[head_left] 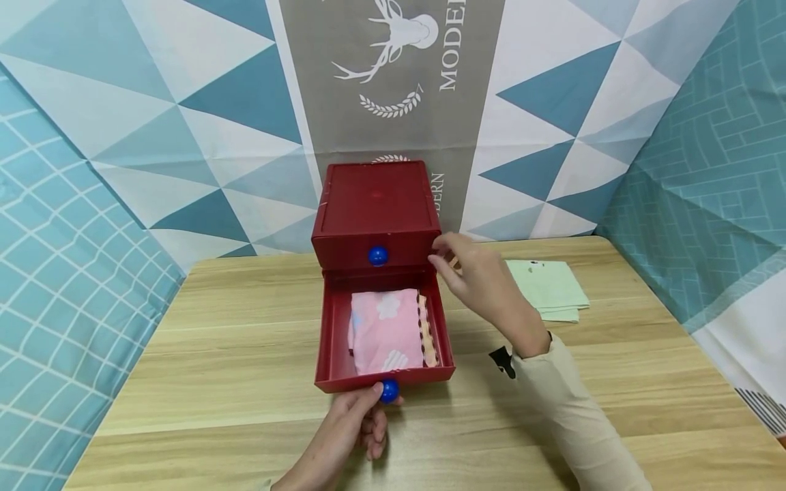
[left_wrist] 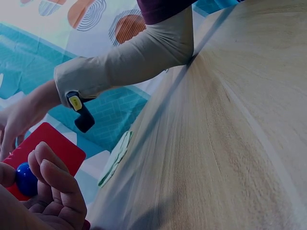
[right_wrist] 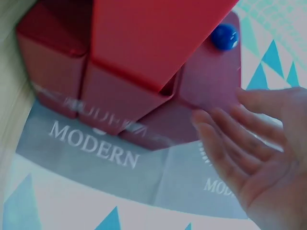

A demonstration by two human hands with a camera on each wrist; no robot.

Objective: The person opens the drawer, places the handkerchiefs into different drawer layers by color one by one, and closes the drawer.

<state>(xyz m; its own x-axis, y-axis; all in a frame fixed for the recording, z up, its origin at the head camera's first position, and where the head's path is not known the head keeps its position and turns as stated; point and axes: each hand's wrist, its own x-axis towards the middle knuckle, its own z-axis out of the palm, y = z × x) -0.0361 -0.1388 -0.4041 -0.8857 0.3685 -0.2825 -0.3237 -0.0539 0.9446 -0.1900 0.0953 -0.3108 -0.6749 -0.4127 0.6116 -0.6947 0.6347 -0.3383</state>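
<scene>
With the open drawer as the clock's centre, a dark red, glossy box-shaped cabinet (head_left: 377,198) stands at twelve o'clock on the light wood-grain table (head_left: 245,341). Its lower red drawer (head_left: 334,385) is pulled out towards six o'clock, while the upper one, with a round blue knob (head_left: 378,256), is closed. Inside the open drawer lies a folded pink cloth (head_left: 383,327) with white cloud prints; just beside it at three o'clock runs a tan strip with dark scalloped edging (head_left: 426,331).

The left hand (head_left: 348,421), at six o'clock, pinches the lower drawer's glossy blue ball knob (head_left: 389,391) between thumb and fingers. The right hand (head_left: 477,276), at two o'clock, holds nothing; its fingers are loosely bent by the cabinet's side, and whether they touch it I cannot tell.

Between two and three o'clock, beyond the right hand, a folded pale green cloth (head_left: 549,286) lies flat. Behind the cabinet hangs a grey fabric panel (head_left: 338,123) printed with a white deer head.
</scene>
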